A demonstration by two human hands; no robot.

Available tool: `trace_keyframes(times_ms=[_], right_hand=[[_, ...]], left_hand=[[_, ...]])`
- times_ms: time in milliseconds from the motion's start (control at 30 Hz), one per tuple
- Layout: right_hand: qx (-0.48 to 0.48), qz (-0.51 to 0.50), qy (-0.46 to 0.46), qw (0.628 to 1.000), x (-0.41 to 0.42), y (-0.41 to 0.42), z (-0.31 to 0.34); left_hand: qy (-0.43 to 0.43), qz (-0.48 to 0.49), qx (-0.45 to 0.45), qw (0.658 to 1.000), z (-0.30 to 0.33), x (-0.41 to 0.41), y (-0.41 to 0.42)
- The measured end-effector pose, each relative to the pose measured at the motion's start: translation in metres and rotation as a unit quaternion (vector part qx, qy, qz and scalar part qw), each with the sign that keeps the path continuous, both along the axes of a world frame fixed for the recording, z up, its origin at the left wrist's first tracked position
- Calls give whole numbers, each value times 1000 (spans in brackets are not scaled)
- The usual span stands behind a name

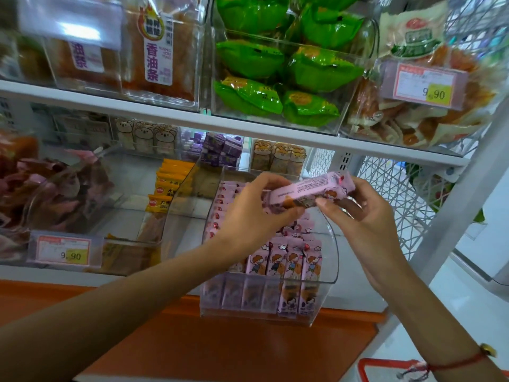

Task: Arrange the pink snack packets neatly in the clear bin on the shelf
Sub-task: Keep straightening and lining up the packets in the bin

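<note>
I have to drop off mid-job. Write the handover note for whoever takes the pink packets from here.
Left hand and right hand: both pinch one pink packet, held lying sideways above the clear bin.
Done: a front row of pink packets stands upright in the bin, and more stand in a row along its left side.
Left: packets behind the front row lie jumbled; set the held packet in and straighten those.

Two hands point(248, 213), one pink packet point(308, 190) held between them, one clear bin point(327, 271) showing four upright pink packets point(286, 260) in its front row, two price tags point(64, 250)
</note>
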State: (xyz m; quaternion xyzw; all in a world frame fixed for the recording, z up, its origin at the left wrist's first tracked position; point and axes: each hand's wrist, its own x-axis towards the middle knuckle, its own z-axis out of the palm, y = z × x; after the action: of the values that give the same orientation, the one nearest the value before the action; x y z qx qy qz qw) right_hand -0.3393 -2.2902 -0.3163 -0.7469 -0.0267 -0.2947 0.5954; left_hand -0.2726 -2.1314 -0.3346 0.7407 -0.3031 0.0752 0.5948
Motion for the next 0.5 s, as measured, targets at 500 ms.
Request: trace_keyframes(times_ms=[500], right_hand=[[-264,-71,51,961,31,-13,-3]], left_hand=[[-133,40,372,918,-25,16,-2]])
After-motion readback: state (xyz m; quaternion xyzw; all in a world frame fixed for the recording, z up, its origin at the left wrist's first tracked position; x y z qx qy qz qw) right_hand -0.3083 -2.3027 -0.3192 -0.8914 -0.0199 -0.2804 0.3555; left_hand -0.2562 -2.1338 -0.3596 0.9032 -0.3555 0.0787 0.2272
